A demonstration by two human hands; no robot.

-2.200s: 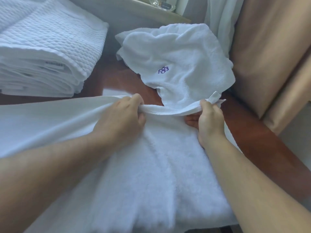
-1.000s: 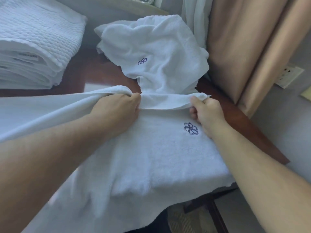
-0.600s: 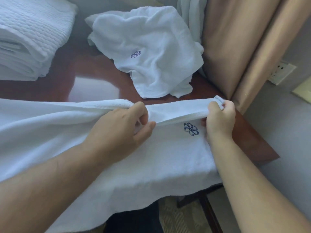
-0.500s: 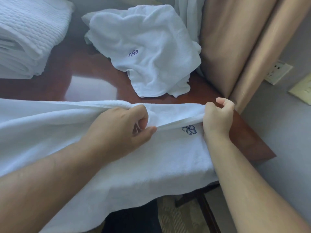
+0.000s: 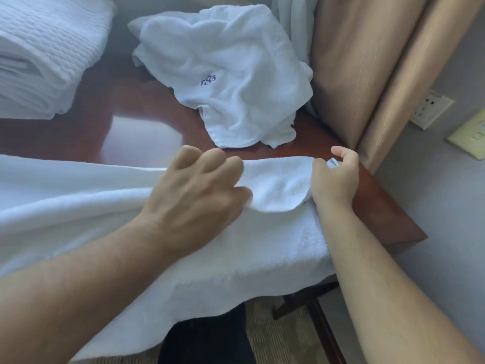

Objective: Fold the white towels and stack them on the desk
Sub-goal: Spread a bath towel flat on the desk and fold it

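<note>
Large white towel point(image 5: 262, 253) spread across lower frame, draped over the bench point(image 5: 380, 206) front edge. Far hem now rolled toward the person; the purple emblem seen half a second ago is covered by the flap. Left hand point(image 5: 199, 195): fingers curled round the hem at centre. Right hand point(image 5: 334, 177): pinches the tagged corner, forefinger lifted. First fold likely under way. Crumpled towel point(image 5: 231, 82) top centre, unfolded. Folded stack point(image 5: 44, 53) upper left. Curtain point(image 5: 367, 61) upper right.
</note>
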